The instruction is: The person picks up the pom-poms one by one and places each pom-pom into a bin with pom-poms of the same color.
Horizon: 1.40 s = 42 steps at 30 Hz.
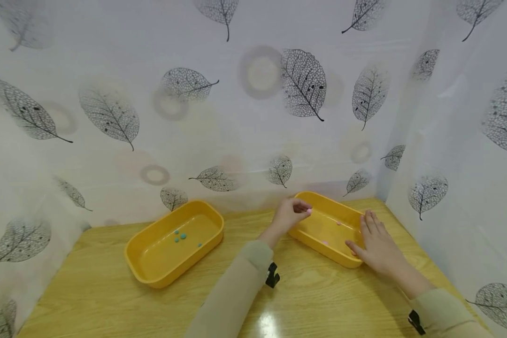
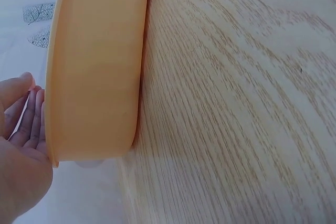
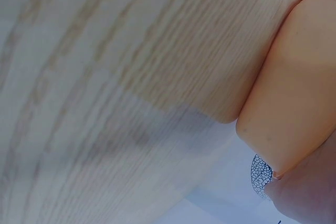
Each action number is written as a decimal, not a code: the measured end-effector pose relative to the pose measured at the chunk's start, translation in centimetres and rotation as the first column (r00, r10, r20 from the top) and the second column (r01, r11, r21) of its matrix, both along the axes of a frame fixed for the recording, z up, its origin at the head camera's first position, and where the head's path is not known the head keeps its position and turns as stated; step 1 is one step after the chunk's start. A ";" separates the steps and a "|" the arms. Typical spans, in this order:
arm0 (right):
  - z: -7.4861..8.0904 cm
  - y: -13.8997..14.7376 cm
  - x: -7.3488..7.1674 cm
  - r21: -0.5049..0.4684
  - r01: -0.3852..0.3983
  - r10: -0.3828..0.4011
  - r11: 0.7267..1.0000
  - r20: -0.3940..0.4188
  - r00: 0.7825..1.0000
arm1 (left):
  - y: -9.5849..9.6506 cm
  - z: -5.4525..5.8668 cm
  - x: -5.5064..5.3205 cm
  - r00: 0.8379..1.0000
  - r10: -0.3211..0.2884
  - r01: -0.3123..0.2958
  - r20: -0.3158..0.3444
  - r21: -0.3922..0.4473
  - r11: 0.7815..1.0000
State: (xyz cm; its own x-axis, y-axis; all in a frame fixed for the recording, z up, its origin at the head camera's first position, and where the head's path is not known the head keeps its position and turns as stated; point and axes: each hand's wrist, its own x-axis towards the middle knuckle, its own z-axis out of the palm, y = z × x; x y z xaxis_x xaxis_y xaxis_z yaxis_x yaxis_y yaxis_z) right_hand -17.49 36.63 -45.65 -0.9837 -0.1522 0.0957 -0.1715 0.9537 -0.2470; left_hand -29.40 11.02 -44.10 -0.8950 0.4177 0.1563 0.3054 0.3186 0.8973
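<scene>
Over the left end of the right-hand yellow tray (image 1: 312,231), my left hand (image 1: 286,217) pinches a small pink ball (image 1: 309,211) between thumb and fingertips. The left wrist view shows this left hand (image 2: 23,145) beside the tray's outer wall (image 2: 97,72); the ball is barely visible there. My right hand (image 1: 379,245) rests on the tray's right end, fingers straight and spread over the rim. Inside the tray lie a few small pink pieces (image 1: 339,223). In the right wrist view, only part of the right hand (image 3: 310,187) shows against the tray wall (image 3: 294,82).
A second yellow tray (image 1: 160,253) stands on the left with several small teal balls (image 1: 183,236) in it. Both trays sit on a wood-grain table (image 1: 304,300). Leaf-patterned white sheeting (image 1: 245,126) encloses the table's back and sides.
</scene>
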 end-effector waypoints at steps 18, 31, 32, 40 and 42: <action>-0.2 0.0 0.0 -0.010 0.001 -0.001 1.000 0.012 1.000 | 0.1 -0.3 -0.2 1.000 -0.001 0.000 0.023 0.032 0.999; -0.1 0.0 -0.1 -0.019 0.002 -0.002 1.000 0.014 1.000 | -0.2 -0.2 -0.3 1.000 -0.009 0.009 0.004 0.012 1.000; 0.0 0.0 -0.1 -0.018 0.003 -0.002 1.000 0.017 1.000 | -0.3 -0.2 -0.3 1.000 -0.009 0.009 0.003 0.012 1.000; 0.1 0.0 -0.1 -0.031 -0.001 0.001 1.000 0.024 1.000 | -0.3 -0.2 -0.3 1.000 -0.021 0.021 0.001 0.031 0.999; 0.2 0.0 0.0 -0.040 -0.005 0.006 0.999 0.024 1.000 | -0.4 -0.3 -0.3 1.000 -0.025 0.025 0.001 0.032 0.999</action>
